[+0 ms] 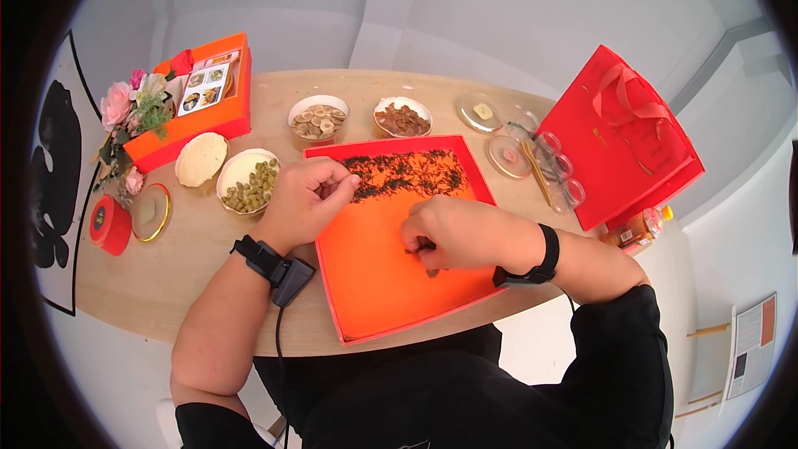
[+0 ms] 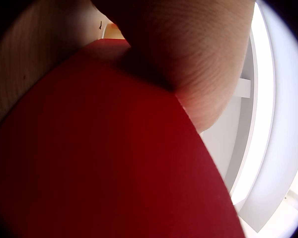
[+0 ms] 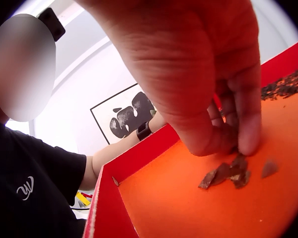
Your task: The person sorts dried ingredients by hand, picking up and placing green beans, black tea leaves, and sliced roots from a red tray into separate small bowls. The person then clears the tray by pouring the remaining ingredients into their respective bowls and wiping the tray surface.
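Note:
A shallow red box (image 1: 335,303) with an orange floor lies before me, dark dried shreds (image 1: 391,173) strewn in a band across its far part. Over its middle, my right hand (image 1: 470,231) pinches brown dried pieces, its fingers pointing down. In the right wrist view, several brown pieces (image 3: 221,174) lie just under the fingertips (image 3: 249,141), and one blurred piece sits to their right. My left hand (image 1: 303,195) rests at the box's left wall, fingers loosely curled beside the shreds. In the left wrist view the red wall hides its fingertips.
Behind the box stand bowls of pale round slices (image 1: 318,122) and brown pieces (image 1: 403,120). To the left are a bowl of green buds (image 1: 253,191), an orange gift box (image 1: 233,116) and flowers (image 1: 120,108). Right are glass jars (image 1: 555,158), wooden tongs (image 1: 536,170) and a red bag (image 1: 611,162).

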Demonstrator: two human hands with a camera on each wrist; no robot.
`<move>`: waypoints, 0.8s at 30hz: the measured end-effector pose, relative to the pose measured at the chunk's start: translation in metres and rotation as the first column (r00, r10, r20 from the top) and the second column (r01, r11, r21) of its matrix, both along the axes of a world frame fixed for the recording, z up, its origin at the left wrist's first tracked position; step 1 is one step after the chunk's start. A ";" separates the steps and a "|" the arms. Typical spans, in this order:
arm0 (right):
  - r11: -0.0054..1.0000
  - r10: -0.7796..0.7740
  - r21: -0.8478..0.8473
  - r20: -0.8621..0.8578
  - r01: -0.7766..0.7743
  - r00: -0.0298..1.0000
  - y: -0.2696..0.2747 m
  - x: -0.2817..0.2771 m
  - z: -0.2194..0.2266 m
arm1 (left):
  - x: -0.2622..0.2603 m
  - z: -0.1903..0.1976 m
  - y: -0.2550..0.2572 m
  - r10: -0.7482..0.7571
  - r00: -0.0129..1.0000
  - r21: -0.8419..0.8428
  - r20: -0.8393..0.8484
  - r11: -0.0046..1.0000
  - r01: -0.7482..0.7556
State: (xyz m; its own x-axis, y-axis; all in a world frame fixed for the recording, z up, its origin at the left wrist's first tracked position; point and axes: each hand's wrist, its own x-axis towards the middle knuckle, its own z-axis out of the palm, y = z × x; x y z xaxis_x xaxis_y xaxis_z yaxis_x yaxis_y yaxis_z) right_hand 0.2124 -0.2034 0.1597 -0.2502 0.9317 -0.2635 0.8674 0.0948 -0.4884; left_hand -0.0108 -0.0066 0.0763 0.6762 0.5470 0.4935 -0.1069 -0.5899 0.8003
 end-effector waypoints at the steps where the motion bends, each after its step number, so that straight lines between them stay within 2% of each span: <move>1: 1.000 0.004 0.000 0.001 -0.004 1.000 0.001 0.001 0.002 | -0.001 0.001 0.000 -0.003 1.000 0.008 -0.002 1.000 0.003; 3: 0.977 -0.146 -0.169 -0.071 0.132 0.987 0.003 0.003 0.010 | -0.001 0.002 0.000 -0.002 1.000 0.015 -0.003 1.000 0.002; 7: 0.991 -0.098 -0.101 -0.099 0.088 0.990 0.012 0.024 0.014 | 0.000 0.002 -0.001 0.003 1.000 0.009 0.000 1.000 -0.003; 10: 0.989 -0.147 -0.060 -0.168 0.139 0.975 0.021 0.046 0.007 | 0.000 0.003 -0.002 0.001 1.000 0.006 0.004 1.000 -0.002; 12: 0.965 -0.253 -0.128 -0.235 0.228 0.939 0.031 0.055 0.014 | 0.000 0.003 -0.001 0.003 1.000 0.006 0.007 1.000 -0.003; 13: 0.966 -0.249 -0.127 -0.234 0.225 0.940 0.038 0.059 0.019 | 0.000 0.004 -0.001 -0.002 1.000 -0.005 0.005 1.000 0.002; 15: 0.930 -0.361 -0.048 -0.301 0.364 0.883 0.054 0.066 0.033 | 0.000 0.003 -0.002 -0.007 1.000 -0.015 0.002 1.000 0.007; 19: 0.904 -0.363 0.084 -0.364 0.419 0.858 0.110 0.102 0.028 | 0.000 0.002 -0.002 0.001 1.000 -0.011 0.000 1.000 -0.001; 21: 0.875 -0.361 0.228 -0.284 0.428 0.889 0.138 0.112 0.020 | 0.000 0.002 -0.001 0.000 1.000 0.000 0.002 1.000 0.000; 22: 0.873 -0.360 0.233 -0.286 0.429 0.888 0.148 0.114 0.016 | 0.001 0.002 -0.002 0.003 1.000 0.001 0.004 1.000 -0.003; 24: 0.863 -0.429 0.130 -0.324 0.488 0.843 0.164 0.116 0.009 | 0.000 0.003 -0.002 0.009 1.000 0.011 0.005 1.000 -0.009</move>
State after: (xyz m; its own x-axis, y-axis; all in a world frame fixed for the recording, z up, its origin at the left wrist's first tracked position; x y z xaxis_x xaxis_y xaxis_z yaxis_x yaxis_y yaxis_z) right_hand 0.3287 -0.0393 0.1684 0.1850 0.9817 -0.0446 0.6684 -0.1590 -0.7266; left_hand -0.0108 -0.0083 0.0793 0.6687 0.5473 0.5032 -0.1060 -0.5997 0.7931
